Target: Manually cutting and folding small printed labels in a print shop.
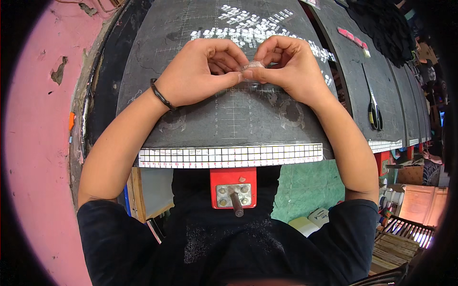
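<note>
Both hands meet above the dark, printed work board. Between the fingertips is a small piece of clear, crinkled film, perhaps plastic. My left hand pinches its left end with thumb and forefinger; a dark band circles that wrist. At the other end, my right hand pinches it with the thumb on the near side. Beyond the hands, many small white labels with dark writing lie spread on the board. A white gridded ruler strip runs along the board's near edge.
A red bracket with a metal pin juts toward me under the near edge. Scissors lie on the neighbouring board at right, below pink-and-white pieces and a black cloth heap. A pink wall borders the left side.
</note>
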Motion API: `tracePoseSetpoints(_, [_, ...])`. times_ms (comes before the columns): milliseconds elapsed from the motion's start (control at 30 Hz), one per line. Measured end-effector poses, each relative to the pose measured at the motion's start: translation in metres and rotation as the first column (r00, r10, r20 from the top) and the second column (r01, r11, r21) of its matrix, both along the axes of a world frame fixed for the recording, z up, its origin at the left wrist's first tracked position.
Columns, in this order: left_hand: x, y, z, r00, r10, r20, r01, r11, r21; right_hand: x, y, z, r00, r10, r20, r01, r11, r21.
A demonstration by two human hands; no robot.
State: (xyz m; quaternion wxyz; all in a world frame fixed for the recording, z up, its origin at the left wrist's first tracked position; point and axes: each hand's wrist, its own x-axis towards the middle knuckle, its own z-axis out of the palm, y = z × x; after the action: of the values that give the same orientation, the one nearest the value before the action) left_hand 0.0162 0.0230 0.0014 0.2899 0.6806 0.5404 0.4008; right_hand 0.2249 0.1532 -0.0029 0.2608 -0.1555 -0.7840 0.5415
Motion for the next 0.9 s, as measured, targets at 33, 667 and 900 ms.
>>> tracePoseSetpoints(33, [0.0, 0.0, -0.002, 1.0, 0.002, -0.001, -0.002, 1.0, 0.002, 0.0, 0.001, -0.001, 1.0, -0.002, -0.002, 0.002, 1.0, 0.004])
tracePoseSetpoints(667, [-0.007, 0.0, 0.003, 0.99, 0.066, -0.122, -0.064, 0.998, 0.025, -0.001, -0.002, 0.002, 0.997, -0.078, 0.028, 0.064, 0.939, 0.338])
tracePoseSetpoints(900, [-0.008, 0.0, 0.002, 0.994, 0.029, -0.104, -0.022, 0.997, 0.069, -0.002, -0.004, 0.001, 0.997, -0.08, 0.011, 0.073, 0.95, 0.305])
